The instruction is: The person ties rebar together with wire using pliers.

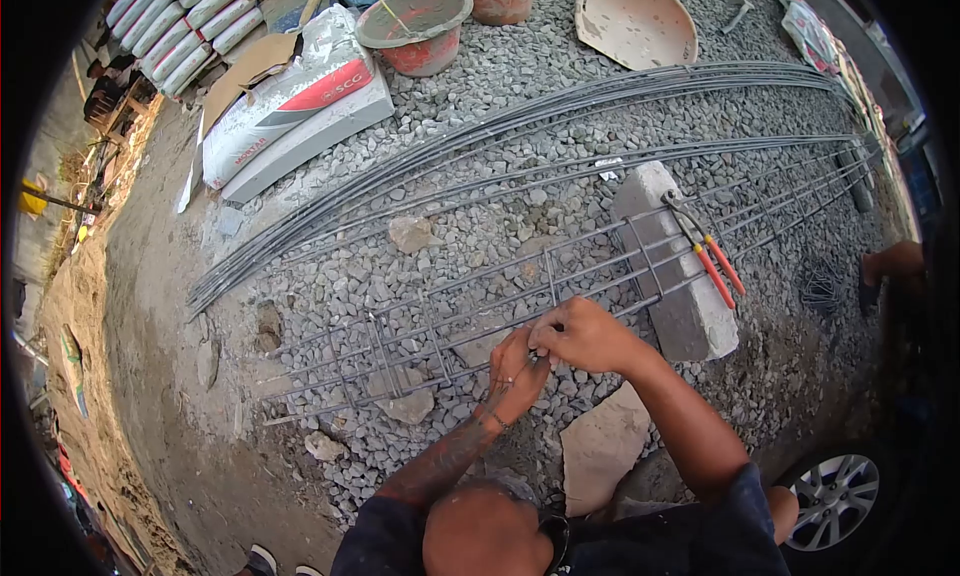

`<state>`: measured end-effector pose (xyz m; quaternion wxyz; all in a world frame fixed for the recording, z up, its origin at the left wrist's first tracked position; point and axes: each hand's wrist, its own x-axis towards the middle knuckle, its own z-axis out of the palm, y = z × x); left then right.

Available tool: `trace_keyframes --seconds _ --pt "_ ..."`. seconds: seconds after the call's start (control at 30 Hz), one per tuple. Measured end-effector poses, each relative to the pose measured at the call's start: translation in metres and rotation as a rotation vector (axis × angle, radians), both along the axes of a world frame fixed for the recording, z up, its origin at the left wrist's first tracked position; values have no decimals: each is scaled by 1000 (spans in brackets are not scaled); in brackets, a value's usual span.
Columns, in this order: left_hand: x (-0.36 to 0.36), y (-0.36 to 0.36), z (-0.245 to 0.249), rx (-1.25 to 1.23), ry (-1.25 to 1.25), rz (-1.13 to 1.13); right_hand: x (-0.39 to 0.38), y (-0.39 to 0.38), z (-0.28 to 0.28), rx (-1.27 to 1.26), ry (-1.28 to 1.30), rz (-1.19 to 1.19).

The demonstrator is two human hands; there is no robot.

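A long cage of steel rebar (440, 349) with square stirrups lies across the gravel. At its near bar, my left hand (515, 378) is closed, with what look like thin dark wires across its fingers. Just above and touching it is my right hand (585, 336), its fingers curled in a pinch; what they hold is hidden. Red-handled pincers (712, 266) rest on a concrete block (700, 321) to the right, which lies under the cage and props it up.
Loose rebar rods (480, 131) curve behind the cage. Farther back are a mortar bag (285, 106) on a pale block, mortar tubs (420, 51) and a pale basin (635, 21). A flat stone slab (603, 446) lies near me, a wire bundle (823, 286) and a car wheel (832, 501) at right.
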<state>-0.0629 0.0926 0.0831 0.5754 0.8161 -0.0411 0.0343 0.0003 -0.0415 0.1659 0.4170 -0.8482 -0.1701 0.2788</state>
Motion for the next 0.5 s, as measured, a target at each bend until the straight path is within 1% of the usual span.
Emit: trace_keyframes --seconds 0.03,0.07,0.1,0.17,0.2,0.27,0.3,0.37,0.5 --pt "1 4 -9 -2 -75 -50 -3 0 3 90 37 -21" --pt "5 5 -7 -5 -156 -99 -5 -1 4 180 69 -41" --pt "5 5 -4 -8 -154 -103 -10 -2 1 177 70 -45" --pt "3 1 6 -22 -154 -52 -29 -6 -9 372 181 -619" --pt "3 2 6 -25 -150 -54 -46 -4 -19 368 184 -622" --pt "1 3 5 -18 -98 -77 -77 0 -42 522 501 -1100" --pt "1 3 6 -19 -91 -83 -81 6 -46 520 506 -1108" --pt "1 6 9 -15 -66 -114 -88 20 -51 792 689 -1204" --pt "0 10 9 15 -57 -143 -77 20 -61 871 685 -1184"
